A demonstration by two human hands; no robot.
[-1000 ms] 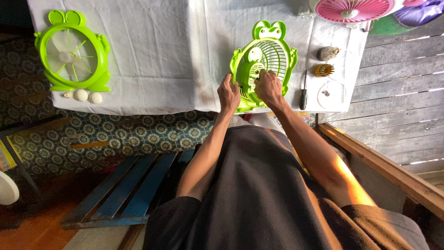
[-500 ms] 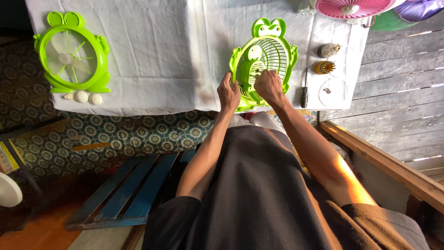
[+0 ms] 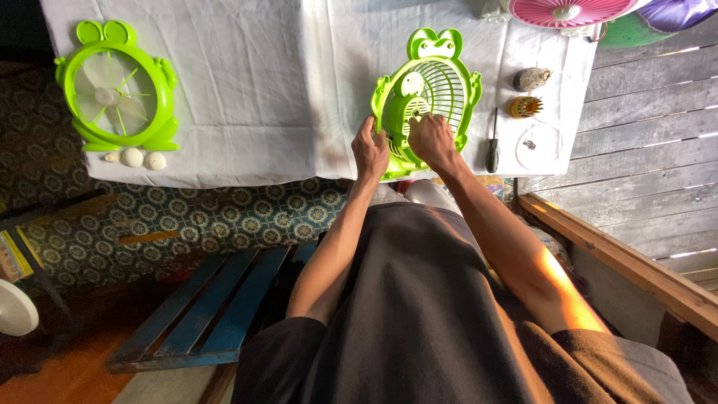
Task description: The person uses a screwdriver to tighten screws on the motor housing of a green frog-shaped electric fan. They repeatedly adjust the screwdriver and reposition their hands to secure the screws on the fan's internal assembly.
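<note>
**Both hands on the frog-shaped fan grille**

While the left hand [image 3: 370, 148] clasps the near-left rim of the green frog-shaped fan housing [image 3: 428, 101], the right hand [image 3: 431, 139] presses curled fingers onto its grille. The housing lies flat on the white-clothed bench [image 3: 262, 82], at its near edge. By my judgement the work is at the grille or its centre piece; a next move calls for a steady hold. A screwdriver [image 3: 492, 142] lies just right of it. A second green fan [image 3: 116, 93] sits far left. The right fingertips hide what they press, and the small parts at right are hard to identify.
</note>
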